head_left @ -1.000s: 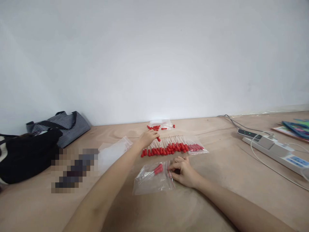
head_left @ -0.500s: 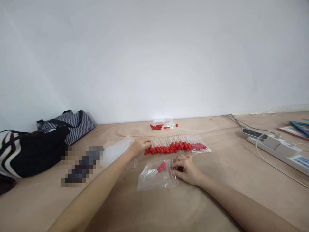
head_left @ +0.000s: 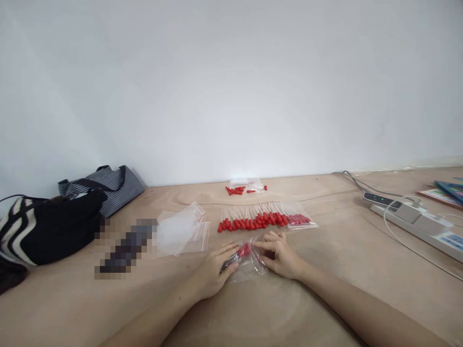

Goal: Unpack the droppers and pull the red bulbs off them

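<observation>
A clear zip bag [head_left: 246, 273] lies on the table in front of me with red-tipped sticks [head_left: 244, 249] inside. My left hand [head_left: 215, 270] is closed on its left side, thumb below and fingers above the sticks, with the plastic between. The zip edge of this bag is pinched by my right hand [head_left: 280, 255]; its fingertips are partly hidden. Just behind both hands is a row of pale sticks with red tips [head_left: 256, 221]. Another clear bag [head_left: 311, 224] with similar sticks lies at the row's right end.
Several flat clear bags [head_left: 177, 233] are spread on the left. Small red pieces [head_left: 236, 191] and another clear bag [head_left: 253, 183] lie near the wall. A black bag [head_left: 65, 229] and striped bag [head_left: 125, 185] stand at far left; a power strip [head_left: 430, 231] with cables is at right.
My left hand has left the row of sticks and come down to the bag, taking hold of its left side. The bag is now bunched up. My right hand has stayed at the zip edge.
</observation>
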The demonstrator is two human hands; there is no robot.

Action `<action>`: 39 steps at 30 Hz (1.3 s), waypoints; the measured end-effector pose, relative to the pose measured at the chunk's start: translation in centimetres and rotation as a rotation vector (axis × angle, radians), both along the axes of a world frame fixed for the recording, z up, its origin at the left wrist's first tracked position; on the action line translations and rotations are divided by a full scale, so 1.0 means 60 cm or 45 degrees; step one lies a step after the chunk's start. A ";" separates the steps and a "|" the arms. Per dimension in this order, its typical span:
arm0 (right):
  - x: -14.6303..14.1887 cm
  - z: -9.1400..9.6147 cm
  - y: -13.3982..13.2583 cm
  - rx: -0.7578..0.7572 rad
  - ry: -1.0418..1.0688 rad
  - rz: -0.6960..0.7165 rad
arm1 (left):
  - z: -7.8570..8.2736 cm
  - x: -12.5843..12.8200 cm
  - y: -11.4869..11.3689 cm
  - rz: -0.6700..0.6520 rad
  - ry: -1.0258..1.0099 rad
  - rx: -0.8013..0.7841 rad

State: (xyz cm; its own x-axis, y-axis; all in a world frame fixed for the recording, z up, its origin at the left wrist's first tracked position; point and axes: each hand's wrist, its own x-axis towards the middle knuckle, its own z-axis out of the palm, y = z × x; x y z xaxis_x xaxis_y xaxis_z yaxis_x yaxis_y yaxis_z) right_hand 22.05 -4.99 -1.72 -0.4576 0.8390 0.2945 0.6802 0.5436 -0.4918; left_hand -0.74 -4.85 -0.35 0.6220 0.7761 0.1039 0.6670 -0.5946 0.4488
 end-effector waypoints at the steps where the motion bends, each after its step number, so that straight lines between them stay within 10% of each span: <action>1: -0.001 -0.001 -0.001 0.015 0.001 0.012 | 0.000 -0.001 0.000 0.000 -0.003 -0.008; 39: 0.011 0.020 0.000 -0.109 0.108 -0.067 | 0.004 -0.002 -0.001 0.096 0.082 -0.091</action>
State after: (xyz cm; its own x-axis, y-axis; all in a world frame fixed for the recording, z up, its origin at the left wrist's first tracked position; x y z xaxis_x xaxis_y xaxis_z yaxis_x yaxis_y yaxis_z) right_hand 22.74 -4.97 -0.53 -0.3889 0.8848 0.2568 0.6605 0.4620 -0.5918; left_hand -0.89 -4.94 -0.08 0.5654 0.8248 0.0081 0.7374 -0.5098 0.4430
